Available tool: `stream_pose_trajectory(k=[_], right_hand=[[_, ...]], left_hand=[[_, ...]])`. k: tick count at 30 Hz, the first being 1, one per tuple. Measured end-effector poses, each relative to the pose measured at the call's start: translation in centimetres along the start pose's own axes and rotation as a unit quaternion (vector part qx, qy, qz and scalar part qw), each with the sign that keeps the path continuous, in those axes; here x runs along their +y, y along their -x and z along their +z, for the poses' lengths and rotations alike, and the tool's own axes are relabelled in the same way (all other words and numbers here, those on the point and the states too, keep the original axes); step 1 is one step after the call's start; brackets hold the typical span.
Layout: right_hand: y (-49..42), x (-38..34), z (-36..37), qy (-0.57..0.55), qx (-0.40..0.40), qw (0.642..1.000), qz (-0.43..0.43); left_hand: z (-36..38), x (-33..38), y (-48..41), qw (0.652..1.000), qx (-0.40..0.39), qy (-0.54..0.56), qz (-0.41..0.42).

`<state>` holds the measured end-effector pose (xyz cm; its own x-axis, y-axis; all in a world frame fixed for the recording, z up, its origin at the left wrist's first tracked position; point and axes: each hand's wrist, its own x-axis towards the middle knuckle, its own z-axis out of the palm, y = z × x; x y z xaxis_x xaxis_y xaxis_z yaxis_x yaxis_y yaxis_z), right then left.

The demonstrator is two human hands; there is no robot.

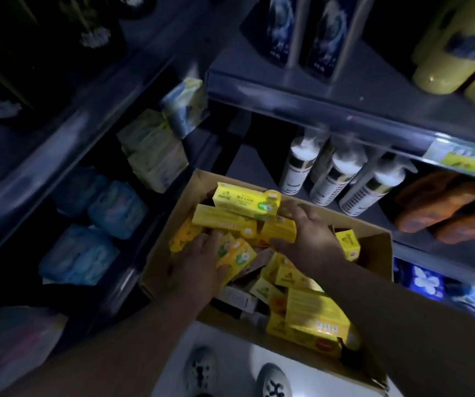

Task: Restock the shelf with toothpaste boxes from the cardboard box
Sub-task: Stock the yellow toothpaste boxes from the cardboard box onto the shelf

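Observation:
An open cardboard box (374, 247) stands on the floor below the shelves, filled with several yellow toothpaste boxes (225, 219) lying at odd angles. Both of my hands are inside it. My left hand (199, 265) rests on the yellow boxes at the box's left side, fingers spread over them. My right hand (308, 233) reaches into the middle, its thumb and fingers curled around a yellow toothpaste box (278, 229). More yellow boxes (313, 316) lie at the near end under my right forearm.
Shelves stand ahead and to the left. White spray bottles (333, 179), orange packs (442, 207), yellow bottles (454, 53) and dark blue cartons (325, 32) fill the right shelves. Blue packs (110, 207) and pale packs (153, 150) sit left. My shoes (202, 368) show below.

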<state>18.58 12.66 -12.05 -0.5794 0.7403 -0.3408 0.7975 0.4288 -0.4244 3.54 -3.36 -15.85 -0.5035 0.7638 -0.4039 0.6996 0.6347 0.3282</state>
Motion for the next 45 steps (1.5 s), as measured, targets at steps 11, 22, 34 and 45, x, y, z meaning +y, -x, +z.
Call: stream_pose_trajectory(k=[11,22,34,45], right_hand=[[-4.1,-0.7,3.0,-0.034,0.05,0.998,-0.025],[-4.5,-0.7,3.9,0.024,0.091,0.995,-0.014],[-1.1,-1.1,0.7,-0.12,0.062,0.99,0.044],[5.1,-6.7,-10.0,-0.164,0.143,0.976,0.002]], left_hand=[[2.3,-0.8,-2.1,1.0,-0.013,-0.006,-0.014],[2.7,-0.3,-1.8,0.999,0.027,-0.026,0.002],[-2.8,0.9,-1.0,0.995,0.059,0.08,0.03],[-15.2,3.3,4.3,0.968,0.124,0.16,0.147]])
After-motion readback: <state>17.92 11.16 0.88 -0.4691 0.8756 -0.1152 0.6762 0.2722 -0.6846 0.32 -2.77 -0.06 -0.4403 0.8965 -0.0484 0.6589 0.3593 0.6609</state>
